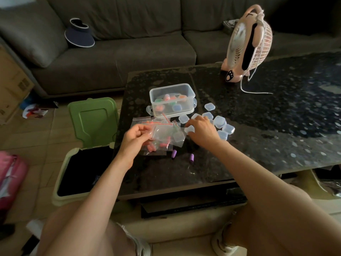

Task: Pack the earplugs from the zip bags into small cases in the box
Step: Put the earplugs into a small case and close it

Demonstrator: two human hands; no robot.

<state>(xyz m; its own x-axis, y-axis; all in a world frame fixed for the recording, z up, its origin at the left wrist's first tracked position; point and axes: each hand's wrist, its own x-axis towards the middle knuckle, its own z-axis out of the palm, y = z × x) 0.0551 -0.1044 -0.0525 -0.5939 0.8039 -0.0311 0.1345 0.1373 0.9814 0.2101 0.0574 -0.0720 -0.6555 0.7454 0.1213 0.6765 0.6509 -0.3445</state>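
Left hand [135,138]: we pinched a clear zip bag [160,133].
Right hand [203,131]: we gripped a small clear case [190,129].

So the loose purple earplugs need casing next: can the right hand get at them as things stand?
Probably yes. The purple earplugs lie uncovered on the table, just nearer the person than the right hand, nothing between. That hand seems to pinch a small case, so it may need freeing first.

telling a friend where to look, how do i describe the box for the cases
On the dark table, left of the pink fan, stands a clear box. Unlike the small empty cases beside it, it is bigger and holds colour-filled ones.
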